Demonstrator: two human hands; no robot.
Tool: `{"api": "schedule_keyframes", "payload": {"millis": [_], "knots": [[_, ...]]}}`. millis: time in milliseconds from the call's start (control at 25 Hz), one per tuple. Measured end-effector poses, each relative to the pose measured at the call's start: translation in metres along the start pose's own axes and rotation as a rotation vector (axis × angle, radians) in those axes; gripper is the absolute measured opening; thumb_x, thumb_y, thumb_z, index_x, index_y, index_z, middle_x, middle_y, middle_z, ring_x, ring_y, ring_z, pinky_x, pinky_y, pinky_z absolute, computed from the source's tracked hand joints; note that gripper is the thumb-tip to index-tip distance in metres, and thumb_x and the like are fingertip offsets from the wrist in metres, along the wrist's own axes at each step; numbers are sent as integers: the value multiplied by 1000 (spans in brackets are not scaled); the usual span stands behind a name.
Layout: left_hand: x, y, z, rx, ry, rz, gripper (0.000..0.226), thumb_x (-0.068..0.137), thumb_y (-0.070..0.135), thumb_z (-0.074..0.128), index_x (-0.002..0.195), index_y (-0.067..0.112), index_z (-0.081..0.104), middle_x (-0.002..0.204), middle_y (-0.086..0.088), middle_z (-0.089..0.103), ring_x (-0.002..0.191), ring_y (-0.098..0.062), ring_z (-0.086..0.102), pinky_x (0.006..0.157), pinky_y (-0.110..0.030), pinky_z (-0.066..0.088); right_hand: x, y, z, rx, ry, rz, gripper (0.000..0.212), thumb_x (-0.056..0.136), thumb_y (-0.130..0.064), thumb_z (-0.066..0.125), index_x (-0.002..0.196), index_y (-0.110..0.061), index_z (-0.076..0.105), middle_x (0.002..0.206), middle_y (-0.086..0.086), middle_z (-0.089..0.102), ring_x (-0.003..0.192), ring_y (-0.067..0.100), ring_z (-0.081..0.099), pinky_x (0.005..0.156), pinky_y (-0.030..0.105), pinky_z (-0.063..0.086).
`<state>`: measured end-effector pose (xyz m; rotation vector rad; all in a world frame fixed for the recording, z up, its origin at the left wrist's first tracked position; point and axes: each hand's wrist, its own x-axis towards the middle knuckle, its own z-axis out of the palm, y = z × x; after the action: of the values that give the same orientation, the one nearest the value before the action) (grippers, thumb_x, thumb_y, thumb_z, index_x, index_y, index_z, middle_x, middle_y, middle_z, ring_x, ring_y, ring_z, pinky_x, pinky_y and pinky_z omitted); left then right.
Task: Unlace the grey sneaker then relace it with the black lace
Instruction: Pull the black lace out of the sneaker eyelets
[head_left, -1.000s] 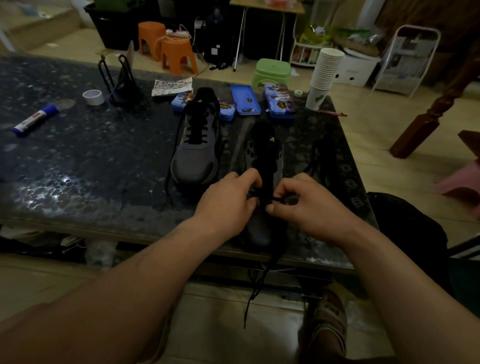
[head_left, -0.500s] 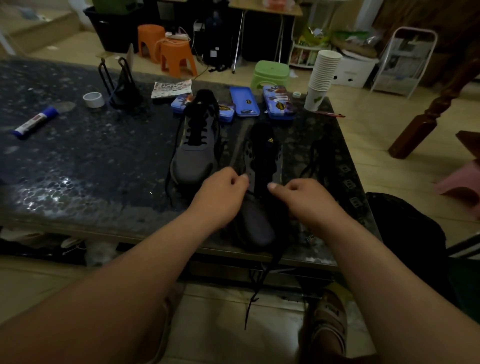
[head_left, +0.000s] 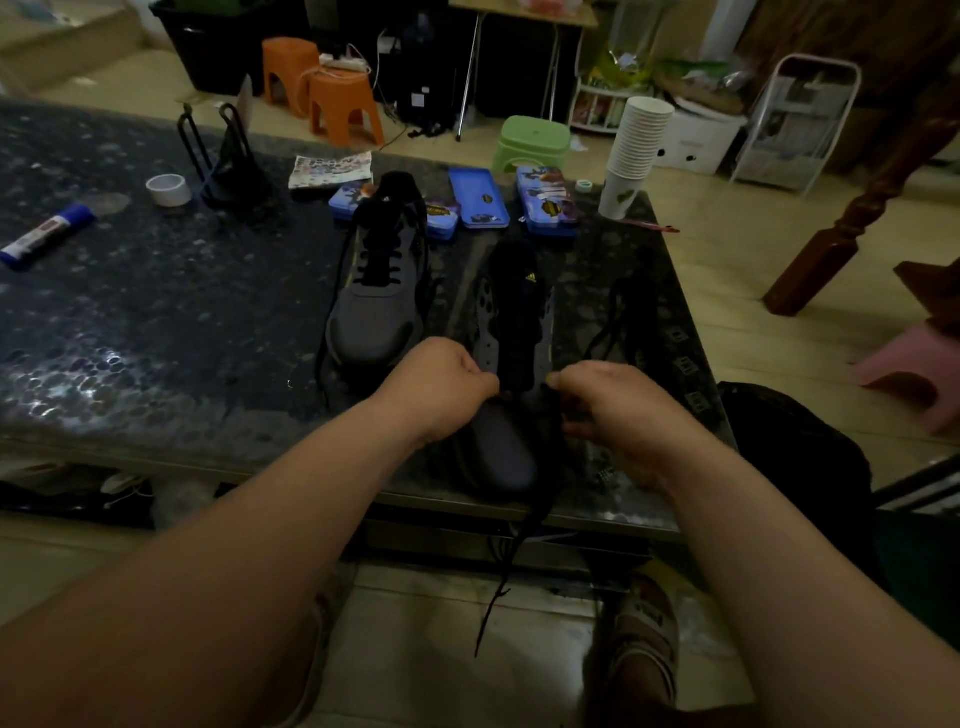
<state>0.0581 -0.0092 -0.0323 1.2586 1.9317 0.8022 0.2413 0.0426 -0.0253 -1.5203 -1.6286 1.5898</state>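
A grey sneaker (head_left: 511, 332) lies near the table's front edge, toe toward me, its eyelet flaps bare along most of their length. My left hand (head_left: 441, 384) is closed at the left flap by the lowest eyelets. My right hand (head_left: 618, 410) is closed at the right flap, pinching the black lace (head_left: 524, 530), whose free end hangs down past the table edge toward the floor. A second grey sneaker (head_left: 379, 291), laced in black, stands to the left. Another loose black lace (head_left: 618, 322) lies on the table at the right.
On the dark speckled table (head_left: 156, 322) are blue tins (head_left: 478, 200), a stack of paper cups (head_left: 634, 150), a tape roll (head_left: 167, 189), a glue stick (head_left: 47, 236) and a black stand (head_left: 223, 156). Stools stand on the floor beyond. My sandalled foot (head_left: 641, 639) is below.
My hands have moved apart, from touching over the shoe's middle to either side of it, each at an eyelet flap. The lace still hangs off the front edge.
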Motion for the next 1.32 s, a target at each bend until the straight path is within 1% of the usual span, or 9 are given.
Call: {"api": "schedule_keyframes", "payload": {"millis": [120, 240, 400, 640, 840, 920, 1080, 1200, 1320], "knots": [[-3, 2, -13, -148, -72, -64, 22, 77, 26, 74, 62, 19, 61, 58, -3, 48, 56, -14, 44, 58, -24, 36, 7, 1, 11, -106, 110, -40, 69, 65, -71, 68, 93, -8, 71, 98, 13, 77, 96, 33, 73, 94, 57, 57], [-7, -1, -20, -418, -198, -143, 22, 72, 29, 67, 53, 23, 57, 59, 1, 48, 66, -17, 45, 76, -38, 40, 12, 4, 12, -188, 169, -95, 41, 84, -51, 77, 85, -12, 66, 81, 7, 71, 80, 27, 68, 73, 42, 55], [-3, -6, -3, 3, -11, -17, 40, 81, 51, 75, 73, 17, 57, 66, -3, 54, 65, -19, 51, 65, -33, 40, 10, 7, 12, -261, 163, -124, 26, 92, -34, 75, 81, -11, 70, 66, 0, 63, 63, 16, 58, 59, 29, 43], [1, -8, -4, 148, 18, 50, 27, 93, 36, 75, 85, 18, 56, 79, 0, 60, 72, -15, 53, 59, -31, 36, -5, 6, -10, 260, -60, -18, 25, 94, -3, 53, 71, -11, 61, 109, 26, 70, 107, 22, 64, 102, 45, 51], [0, -3, -19, -244, -162, -19, 39, 92, 8, 60, 56, 23, 54, 63, -1, 49, 66, -20, 47, 62, -29, 41, 4, 5, -2, -81, 114, -55, 53, 84, -60, 69, 94, -8, 70, 96, 10, 74, 87, 23, 69, 84, 46, 55], [-4, -5, -24, -488, -255, -96, 36, 92, 10, 54, 59, 23, 57, 67, 1, 54, 70, -17, 52, 73, -33, 53, 4, 4, 2, -280, 170, -100, 53, 87, -60, 72, 96, -8, 70, 92, 10, 74, 84, 23, 69, 78, 40, 56], [-10, -5, -3, 169, -25, 69, 30, 94, 41, 70, 81, 22, 51, 77, 5, 58, 69, -12, 54, 58, -28, 37, 0, 2, 2, -422, 139, -159, 30, 96, -36, 70, 85, -8, 70, 70, 4, 64, 63, 15, 56, 60, 31, 45], [-10, -5, 15, 331, 105, 202, 37, 101, 37, 62, 73, 25, 41, 75, 8, 48, 72, -16, 50, 58, -33, 30, -14, -2, -11, -68, 30, -76, 24, 96, -19, 64, 74, -10, 66, 83, 12, 72, 79, 26, 66, 83, 51, 58], [-7, -10, 12, 219, 133, 157, 38, 106, 38, 51, 74, 17, 48, 72, 0, 53, 72, -22, 52, 60, -35, 30, -44, -15, -33, 332, -52, -107, 31, 99, -2, 48, 71, -9, 58, 109, 19, 76, 105, 28, 74, 97, 41, 58]]}}
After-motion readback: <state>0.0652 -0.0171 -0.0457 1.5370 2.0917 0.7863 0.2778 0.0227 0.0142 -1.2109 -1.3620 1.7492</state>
